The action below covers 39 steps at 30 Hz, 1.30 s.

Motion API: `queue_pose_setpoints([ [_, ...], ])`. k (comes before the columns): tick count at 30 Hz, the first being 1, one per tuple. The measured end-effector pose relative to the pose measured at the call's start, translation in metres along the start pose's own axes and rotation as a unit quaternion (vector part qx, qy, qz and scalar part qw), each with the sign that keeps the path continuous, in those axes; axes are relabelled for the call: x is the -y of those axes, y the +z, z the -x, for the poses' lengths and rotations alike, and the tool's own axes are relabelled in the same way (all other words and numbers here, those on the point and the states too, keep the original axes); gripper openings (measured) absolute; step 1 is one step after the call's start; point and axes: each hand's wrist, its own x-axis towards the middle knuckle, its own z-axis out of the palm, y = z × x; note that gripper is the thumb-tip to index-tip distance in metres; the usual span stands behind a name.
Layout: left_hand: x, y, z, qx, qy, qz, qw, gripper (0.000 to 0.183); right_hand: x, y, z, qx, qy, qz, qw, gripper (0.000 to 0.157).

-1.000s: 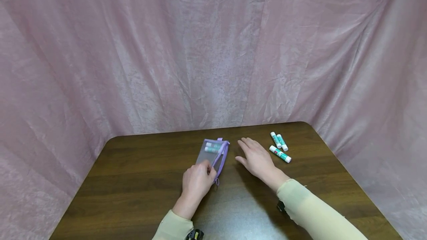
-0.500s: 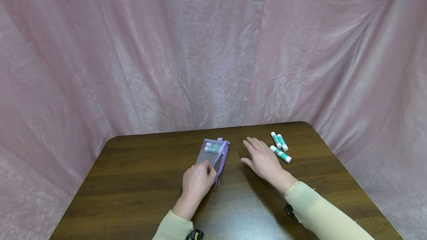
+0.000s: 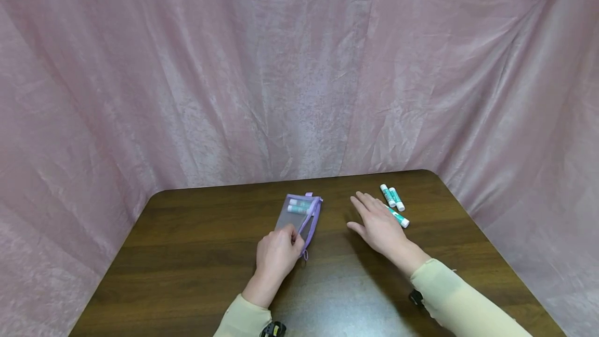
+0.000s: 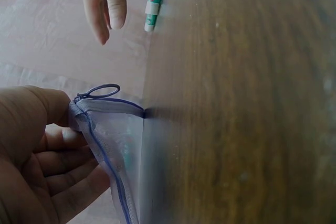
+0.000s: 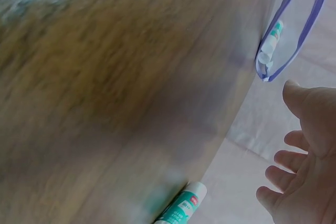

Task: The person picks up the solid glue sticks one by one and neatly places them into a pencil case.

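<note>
A see-through mesh zip pouch [image 3: 286, 218] with purple edging lies at the table's middle, its zipper side parted. Two glue sticks [image 3: 298, 209] show through the mesh. My left hand [image 3: 277, 254] pinches the pouch's near corner between thumb and forefinger, by the ringed zipper pull [image 4: 102, 92]. With fingers spread and holding nothing, my right hand [image 3: 382, 229] hovers right of the pouch. It partly covers a green and white glue stick [image 3: 400, 219] in the head view. In the right wrist view, that glue stick [image 5: 182, 205] lies on the table below the fingers.
Two more glue sticks, one on the left [image 3: 387, 195] and one on the right [image 3: 396, 199], lie side by side at the back right. The brown wooden table [image 3: 187, 254] has rounded far corners. A pink curtain [image 3: 281, 77] hangs behind it.
My right hand has moved to the right, away from the pouch, and now overlaps the nearest glue stick in the head view. My left hand and the pouch have stayed put.
</note>
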Motion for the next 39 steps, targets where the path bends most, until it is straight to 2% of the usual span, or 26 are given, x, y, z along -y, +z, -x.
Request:
queue_pose_setpoints([
  [7, 0.001, 0.002, -0.001, 0.015, -0.008, 0.000, 0.9999, 0.026, -0.005, -0.005, 0.003, 0.003, 0.004, -0.006, 1.000, 0.070],
  [16, 0.001, 0.001, -0.001, 0.006, -0.002, -0.003, 1.0000, 0.026, -0.012, -0.011, 0.008, 0.017, 0.015, 0.009, 1.000, 0.071],
  [25, 0.001, 0.001, -0.002, 0.000, 0.000, -0.001, 1.0000, 0.027, -0.019, -0.015, 0.014, 0.020, 0.033, 0.001, 0.999, 0.071],
  [32, 0.000, 0.001, -0.001, 0.003, 0.002, -0.002, 1.0000, 0.028, -0.024, -0.017, 0.020, 0.005, 0.037, 0.005, 0.999, 0.070],
  [39, 0.000, 0.001, -0.001, 0.009, -0.001, 0.001, 1.0000, 0.029, -0.026, -0.022, 0.024, 0.014, 0.046, 0.003, 0.999, 0.071],
])
